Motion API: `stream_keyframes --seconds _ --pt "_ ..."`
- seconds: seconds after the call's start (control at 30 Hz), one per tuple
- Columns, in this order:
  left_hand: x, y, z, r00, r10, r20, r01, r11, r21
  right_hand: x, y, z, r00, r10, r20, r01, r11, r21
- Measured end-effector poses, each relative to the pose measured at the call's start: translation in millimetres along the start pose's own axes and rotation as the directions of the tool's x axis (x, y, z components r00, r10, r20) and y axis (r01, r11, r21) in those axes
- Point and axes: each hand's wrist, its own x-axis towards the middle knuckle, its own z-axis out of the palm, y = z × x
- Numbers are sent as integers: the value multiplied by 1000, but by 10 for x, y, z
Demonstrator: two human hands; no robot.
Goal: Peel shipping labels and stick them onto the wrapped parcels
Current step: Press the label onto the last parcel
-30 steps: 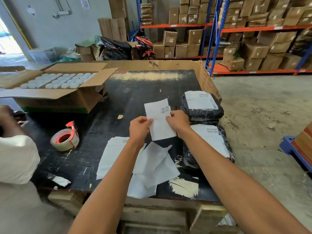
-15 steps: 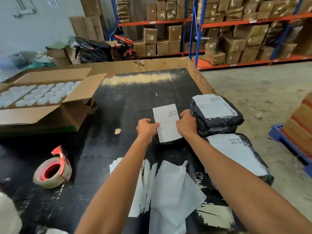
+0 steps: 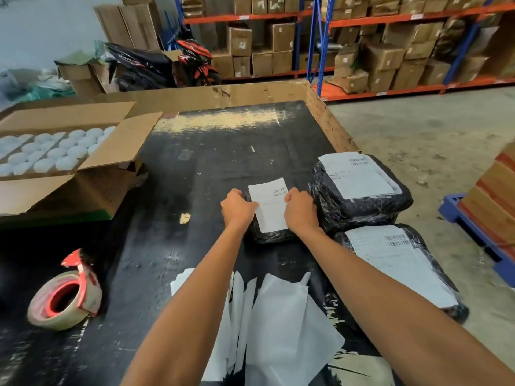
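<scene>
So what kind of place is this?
Probably a warehouse packing area: tall racks stacked with cardboard boxes, and black wrapped parcels with shipping labels on a worktable.

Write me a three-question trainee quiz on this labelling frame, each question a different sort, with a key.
1. True or false: both the left hand and the right hand hold the shipping label over the small black parcel.
2. Multiple choice: how many black wrapped parcels to the right of that one already carry a label? A) none B) one C) two
3. Fill in: the tape roll lies on the black table to the ____ of the person's arms.

Key: 1 true; 2 C, the rear labelled parcel and the near labelled parcel; 3 left.
</scene>
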Motion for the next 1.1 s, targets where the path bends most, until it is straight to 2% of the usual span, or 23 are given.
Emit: stream_keyframes --seconds 0.2,0.4,0.57,0.73,0.8,0.83,0.87,0.93,1.1 --pt "21 -25 65 995 100 -18 -99 993 61 -8 55 65 1000 -27 -6 27 999 -21" --pt "37 -34 101 995 98 -14 -96 992 80 53 78 20 999 17 48 -15 999 -38" --pt "-3 48 95 987 162 -13 -156 963 218 86 107 70 998 -16 55 19 997 -71" --pt "66 41 95 965 261 14 -245 888 389 49 136 136 998 -57 39 59 998 -39" --pt "116 5 114 930 345 122 -360 802 476 43 132 114 993 -63 98 67 997 -31" --pt "146 -17 140 898 383 215 -436 718 542 65 130 100 987 -73 143 78 996 -33" --pt "156 -48 174 872 386 301 -488 640 593 79 132 85 977 -84 196 95 994 -47" --pt "197 -113 230 866 293 405 -496 597 630 125 125 82 955 -88 283 118 989 -89" --pt "342 -149 212 926 129 355 -340 695 633 254 84 119 936 -27 351 69 992 -109"
